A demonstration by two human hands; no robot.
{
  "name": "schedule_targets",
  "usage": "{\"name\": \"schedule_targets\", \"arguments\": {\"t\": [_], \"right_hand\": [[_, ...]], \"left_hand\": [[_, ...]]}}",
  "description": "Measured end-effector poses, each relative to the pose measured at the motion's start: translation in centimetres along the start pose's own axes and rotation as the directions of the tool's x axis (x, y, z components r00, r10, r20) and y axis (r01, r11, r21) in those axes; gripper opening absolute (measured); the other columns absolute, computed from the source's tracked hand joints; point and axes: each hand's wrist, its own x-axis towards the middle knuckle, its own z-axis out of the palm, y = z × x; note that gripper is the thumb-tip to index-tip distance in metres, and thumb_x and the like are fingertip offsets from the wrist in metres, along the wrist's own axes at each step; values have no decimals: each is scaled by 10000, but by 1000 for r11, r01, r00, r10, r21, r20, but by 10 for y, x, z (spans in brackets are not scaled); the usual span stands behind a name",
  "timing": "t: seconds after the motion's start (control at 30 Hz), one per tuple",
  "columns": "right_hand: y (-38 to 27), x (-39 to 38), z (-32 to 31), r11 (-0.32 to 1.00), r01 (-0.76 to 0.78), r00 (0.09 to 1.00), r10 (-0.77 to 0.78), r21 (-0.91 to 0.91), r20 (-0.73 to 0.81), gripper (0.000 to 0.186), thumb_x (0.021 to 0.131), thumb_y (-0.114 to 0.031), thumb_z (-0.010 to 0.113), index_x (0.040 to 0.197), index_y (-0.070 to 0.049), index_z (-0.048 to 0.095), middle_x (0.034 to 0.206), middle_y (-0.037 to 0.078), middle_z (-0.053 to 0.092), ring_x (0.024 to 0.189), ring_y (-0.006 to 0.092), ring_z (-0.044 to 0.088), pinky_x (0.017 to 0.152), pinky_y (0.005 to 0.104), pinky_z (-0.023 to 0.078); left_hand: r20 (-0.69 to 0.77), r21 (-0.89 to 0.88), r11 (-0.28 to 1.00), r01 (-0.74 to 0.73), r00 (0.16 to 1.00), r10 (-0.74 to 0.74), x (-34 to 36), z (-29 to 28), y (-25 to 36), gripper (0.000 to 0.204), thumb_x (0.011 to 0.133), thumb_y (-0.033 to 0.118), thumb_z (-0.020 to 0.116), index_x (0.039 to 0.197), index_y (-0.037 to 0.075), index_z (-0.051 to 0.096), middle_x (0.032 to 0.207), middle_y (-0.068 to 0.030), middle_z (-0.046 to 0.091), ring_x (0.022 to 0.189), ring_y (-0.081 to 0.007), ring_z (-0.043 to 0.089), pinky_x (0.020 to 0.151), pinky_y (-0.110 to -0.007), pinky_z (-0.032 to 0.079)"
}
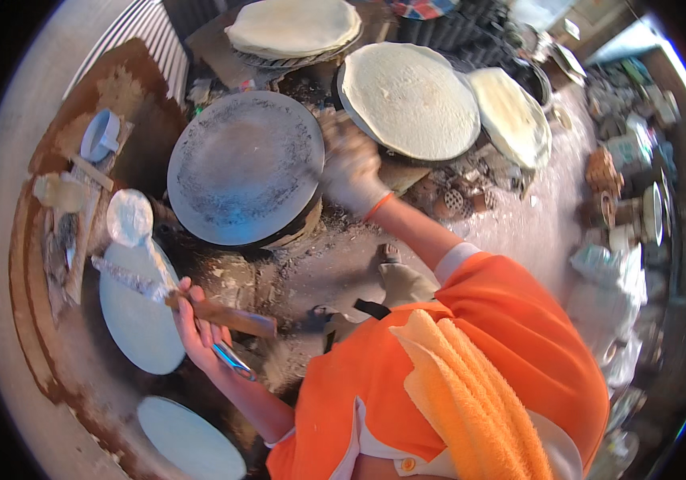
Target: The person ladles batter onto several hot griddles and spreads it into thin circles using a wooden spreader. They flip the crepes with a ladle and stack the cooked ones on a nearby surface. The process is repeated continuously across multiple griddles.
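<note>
My left hand (193, 330) is closed around two tools at once. One is a long flat wooden spatula (227, 314) whose far end is coated white. The other is a metal ladle (129, 218) with a white-smeared round bowl; its shiny handle end shows below my fingers. My right hand (351, 166), smeared by motion and whitish, is beside the right rim of a large round griddle (245, 168). The griddle bears dark residue and no bread. An orange band circles my right wrist. Beyond that hand, a pale round flatbread (411, 100) covers a second griddle.
Another flatbread (515, 116) lies at the right of the second griddle, and a stack of flatbreads (293, 28) rests at the back. Pale discs (141, 312) are at the left, near a blue cup (100, 134). Perforated clay-coloured pieces (449, 203) lie on the floor; bags (611, 280) crowd the right.
</note>
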Motion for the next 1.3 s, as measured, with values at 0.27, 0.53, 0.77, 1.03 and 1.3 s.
{"name": "schedule_targets", "arguments": {"t": [0.27, 0.53, 0.77, 1.03, 1.3], "right_hand": [[136, 85, 96, 991, 77, 986, -59, 113, -154, 205, 832, -237, 450, 904, -71, 545, 951, 124, 544, 813, 277, 580, 660, 390, 484], [231, 108, 38, 877, 89, 826, 199, 472, -527, 229, 825, -272, 532, 841, -57, 608, 829, 174, 617, 782, 343, 597, 676, 384, 467], [468, 154, 25, 663, 164, 791, 354, 731, -499, 136, 834, -108, 532, 908, -24, 610, 807, 27, 608, 702, 106, 518, 654, 244, 434], [676, 112, 59, -6, 264, 657, 734, 965, -175, 136, 810, -150, 573, 846, -23, 607, 746, 22, 583, 635, 124, 520, 579, 251, 433], [757, 31, 235, 412, -700, 379, 907, 583, -185, 363, 766, -286, 570, 960, 19, 600, 906, 206, 618, 848, 303, 588, 761, 362, 446]], "left_hand": [[152, 231, 972, 38, 986, -74, -19, 96, -37, 318, 907, 130, 400, 1175, -40, 386, 810, -120, 536, 314, -4, 287, 284, -148, 239], [-52, 175, 950, 259, 966, -254, 25, 130, -86, 229, 916, 136, 415, 1118, 31, 445, 816, -91, 546, 352, -4, 288, 314, -149, 258], [588, -94, 971, 220, 799, -124, 50, 152, -125, 342, 923, 180, 401, 1169, -48, 335, 784, -118, 528, 301, -12, 317, 260, -160, 307], [-186, 9, 982, 186, 966, -181, 22, 218, -212, 361, 947, 196, 337, 1226, -33, 329, 850, -57, 509, 351, 15, 300, 292, -147, 265], [-153, -11, 952, 307, 940, -305, -13, 243, -262, 373, 962, 229, 299, 1248, -10, 316, 912, -34, 499, 343, 7, 271, 294, -151, 272]]}}
